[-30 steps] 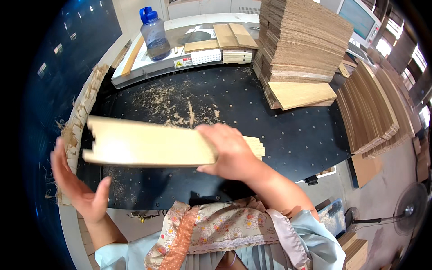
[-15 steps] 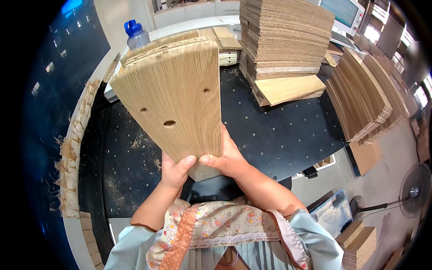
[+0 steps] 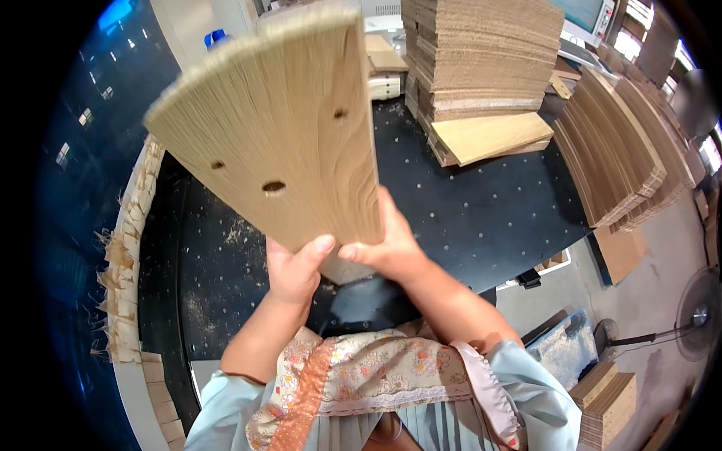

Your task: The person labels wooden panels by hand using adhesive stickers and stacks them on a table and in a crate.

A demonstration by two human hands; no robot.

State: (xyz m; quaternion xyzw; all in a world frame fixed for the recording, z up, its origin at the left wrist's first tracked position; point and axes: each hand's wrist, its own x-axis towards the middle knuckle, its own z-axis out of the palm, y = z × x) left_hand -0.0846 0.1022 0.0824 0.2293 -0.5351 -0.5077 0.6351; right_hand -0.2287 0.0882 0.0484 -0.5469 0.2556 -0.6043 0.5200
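A wood-grain board (image 3: 293,143) is held up in front of me, tilted, with its wide end far from me and blurred. Two small holes and one larger oval hole show in its face. At the near end, my left hand (image 3: 293,270) grips the left edge with its thumb on the face. My right hand (image 3: 387,244) is wrapped round the right edge, thumb also on the face. Both hands' other fingers are mostly behind the board. A pale lower end (image 3: 347,270) juts out below the thumbs; whether it belongs to another board I cannot tell.
A black worktable (image 3: 481,218) dotted with small studs lies beneath, with sawdust at left. A tall stack of boards (image 3: 489,56) stands at the back, a loose yellowish board (image 3: 492,137) before it. More boards (image 3: 609,150) lean at right. A floor fan (image 3: 699,316) stands far right.
The board has come up and nearer, its far end swinging left and now covering most of the blue-capped bottle and the board edges behind it. Both hands have kept their grip, rising slightly.
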